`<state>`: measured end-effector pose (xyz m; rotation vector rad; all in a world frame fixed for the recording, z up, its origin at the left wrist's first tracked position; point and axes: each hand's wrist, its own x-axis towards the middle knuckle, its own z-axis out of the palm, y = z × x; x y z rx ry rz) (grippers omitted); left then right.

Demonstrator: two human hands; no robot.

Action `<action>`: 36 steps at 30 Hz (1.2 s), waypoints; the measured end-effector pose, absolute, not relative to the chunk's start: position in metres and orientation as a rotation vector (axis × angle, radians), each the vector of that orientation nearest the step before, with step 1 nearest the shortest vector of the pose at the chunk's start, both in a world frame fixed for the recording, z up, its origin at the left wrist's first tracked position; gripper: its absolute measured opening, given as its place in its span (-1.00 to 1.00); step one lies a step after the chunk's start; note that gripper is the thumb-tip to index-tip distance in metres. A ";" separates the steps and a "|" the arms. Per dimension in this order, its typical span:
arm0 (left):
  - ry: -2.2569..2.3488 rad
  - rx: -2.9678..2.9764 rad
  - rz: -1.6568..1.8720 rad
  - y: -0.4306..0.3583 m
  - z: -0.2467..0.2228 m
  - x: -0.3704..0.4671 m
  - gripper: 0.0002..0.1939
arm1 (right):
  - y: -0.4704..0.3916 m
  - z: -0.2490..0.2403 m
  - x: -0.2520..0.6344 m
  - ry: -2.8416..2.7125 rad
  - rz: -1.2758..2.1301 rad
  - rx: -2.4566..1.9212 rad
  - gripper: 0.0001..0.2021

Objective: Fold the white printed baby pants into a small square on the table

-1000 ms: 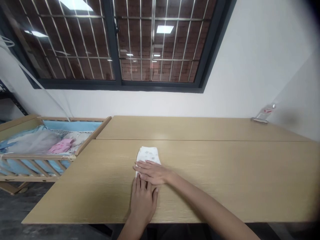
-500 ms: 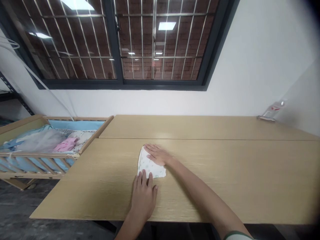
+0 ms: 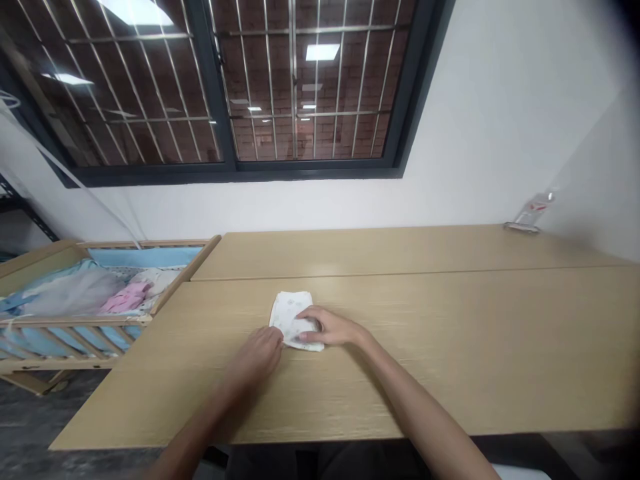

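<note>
A small folded white cloth [image 3: 287,310] with a faint grey-green print lies flat on the light wooden table [image 3: 425,347]. At its lower left corner my left hand [image 3: 261,352] has its fingers closed on the edge, the fingertips partly hidden by the hand itself. My right hand [image 3: 334,327] comes in from the right and rests over the cloth's right side. Its thumb and fingers are curved and apart, with the tips touching the fabric.
To the left stands a wooden crib [image 3: 150,320] with blue lining, holding a pink cloth [image 3: 127,297] and other bedding. A clear plastic packet [image 3: 531,215] leans at the table's back right corner. A barred window [image 3: 300,170] is set in the wall behind.
My left hand has shifted left and closed on the cloth's lower left corner. My right hand has moved down and right from the top, its fingers now curved. The cloth looks squarer.
</note>
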<state>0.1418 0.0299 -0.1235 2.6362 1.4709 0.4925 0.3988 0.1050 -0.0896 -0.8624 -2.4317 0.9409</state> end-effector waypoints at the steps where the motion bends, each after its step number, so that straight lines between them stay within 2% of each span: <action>1: 1.464 2.571 0.505 0.034 -0.117 0.141 -0.70 | 0.103 -0.089 0.402 -2.454 0.959 -0.849 -0.32; 3: 1.462 2.419 0.504 0.045 -0.103 0.140 -0.73 | 0.102 -0.090 0.405 -2.490 0.975 -0.831 -0.16; 4: 1.466 2.350 0.498 0.051 -0.097 0.139 -0.73 | 0.102 -0.091 0.406 -2.489 0.981 -0.826 -0.14; 9: 1.323 2.110 0.555 0.090 -0.074 0.132 -0.59 | 0.109 -0.096 0.400 -2.291 1.009 -0.906 -0.57; 15: 1.172 2.004 0.526 0.112 -0.085 0.122 -0.42 | 0.121 -0.111 0.392 -2.044 0.845 -1.063 -0.58; 22: 1.645 1.994 0.704 0.124 -0.118 0.141 -0.49 | 0.142 -0.136 0.373 -1.822 0.725 -1.275 -0.66; 28: 2.064 2.031 0.587 0.129 -0.126 0.160 -0.58 | 0.164 -0.143 0.364 -1.800 0.612 -1.417 -0.67; 36: 2.256 2.120 0.508 0.121 -0.130 0.166 -0.57 | 0.166 -0.147 0.357 -1.811 0.452 -1.586 -0.61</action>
